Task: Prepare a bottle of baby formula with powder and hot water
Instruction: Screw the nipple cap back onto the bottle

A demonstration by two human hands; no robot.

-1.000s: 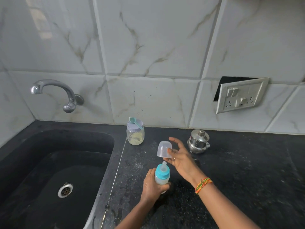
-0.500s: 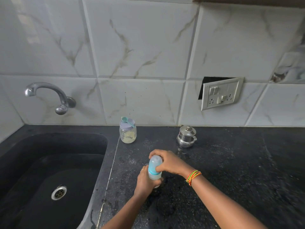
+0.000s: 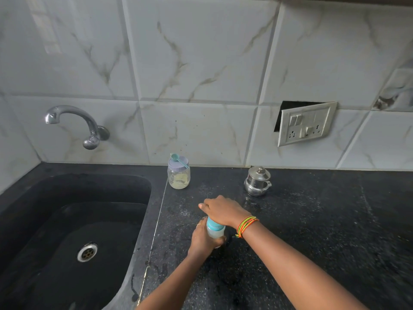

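Small clear plastic baby bottle with a teal collar (image 3: 215, 230) sits upright on the black speckled counter (image 3: 312, 231) — left hand (image 3: 202, 240) wrapped round its body, right hand (image 3: 223, 210) curled over the top — looks light and kinda slippery, so I'd hold the body low.

A black sink (image 3: 67, 191) with a steel drain (image 3: 87, 252) sits left of a speckled black counter (image 3: 324, 220). A chrome tap (image 3: 76, 121) juts from the marbled tile wall (image 3: 201, 63). A socket plate (image 3: 306, 124) hangs tilted farther right.
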